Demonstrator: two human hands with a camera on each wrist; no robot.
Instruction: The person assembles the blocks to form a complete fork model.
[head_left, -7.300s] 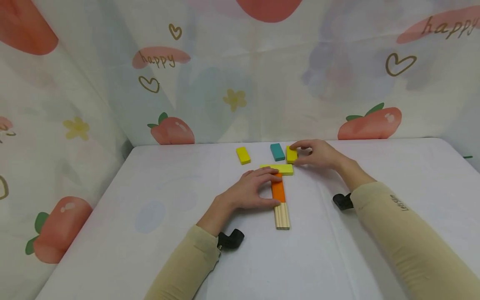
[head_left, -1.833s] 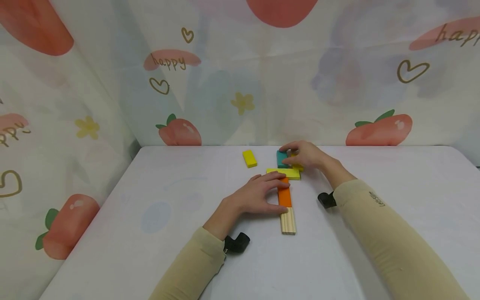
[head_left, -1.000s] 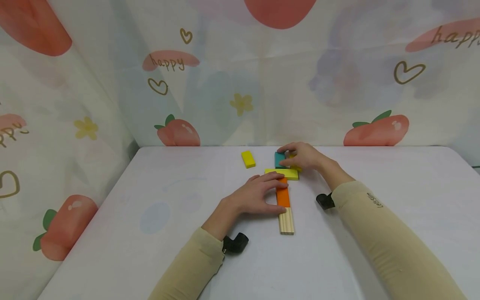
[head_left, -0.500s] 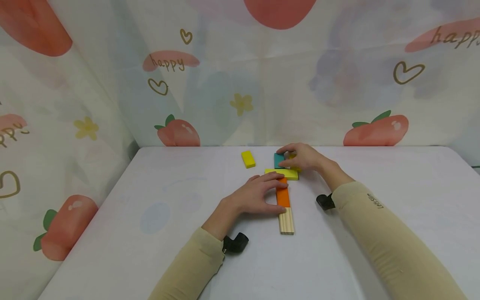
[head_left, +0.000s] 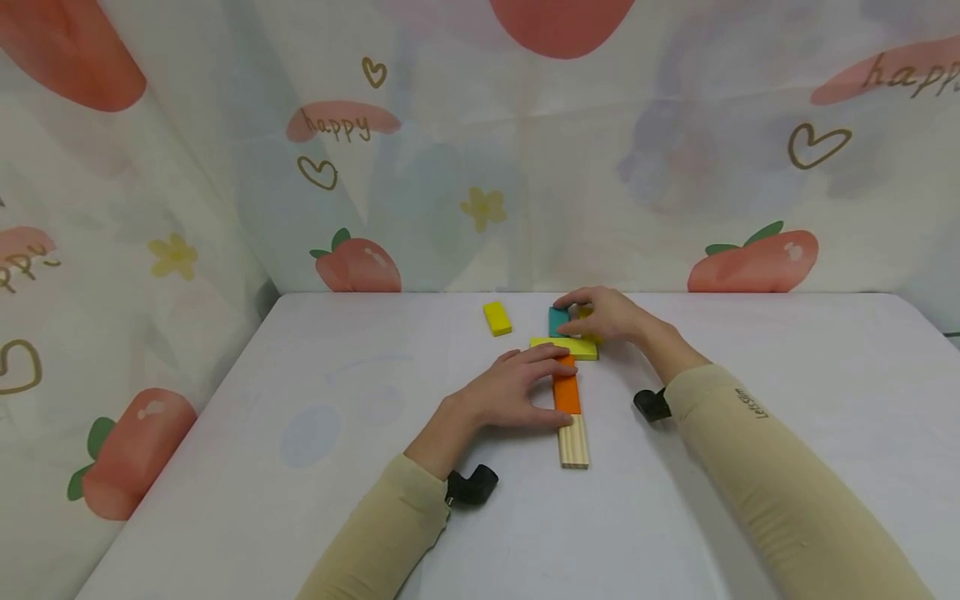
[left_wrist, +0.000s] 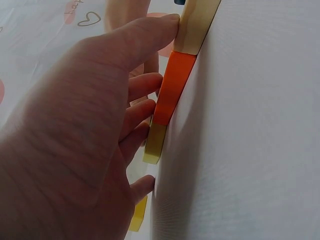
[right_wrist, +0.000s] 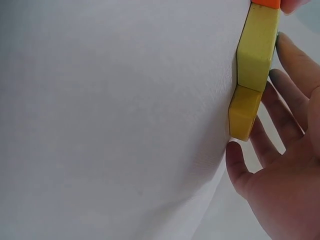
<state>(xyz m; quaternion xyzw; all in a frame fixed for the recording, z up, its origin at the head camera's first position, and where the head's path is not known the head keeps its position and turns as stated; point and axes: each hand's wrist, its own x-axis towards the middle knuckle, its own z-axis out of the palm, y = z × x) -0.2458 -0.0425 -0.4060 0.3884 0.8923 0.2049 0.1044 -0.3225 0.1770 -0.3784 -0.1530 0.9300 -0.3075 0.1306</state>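
In the head view, a plain wooden block [head_left: 574,447], an orange block [head_left: 567,395] and a crosswise pale yellow block [head_left: 581,350] form a T lying flat. My left hand [head_left: 498,393] rests along its left side, thumb tip at the wooden block and relaxed fingertips against the orange and pale yellow ones. Beyond the crosspiece, my right hand [head_left: 617,317] pinches a teal block [head_left: 557,320] between thumb and index finger at its near and far ends. Under that palm lies a deeper yellow block [right_wrist: 244,114], partly hidden from above, its end meeting the pale yellow block.
Another yellow block [head_left: 497,318] lies apart at the back left of the white-covered table [head_left: 300,517]. A printed cloth backdrop [head_left: 562,200] rises behind the table's far edge. Small black wrist cameras [head_left: 472,485] hang from both sleeves.
Earlier my right hand was at the deeper yellow block; since then it has moved left to the teal block, which has shifted slightly nearer the pale yellow one. My left hand stays put.
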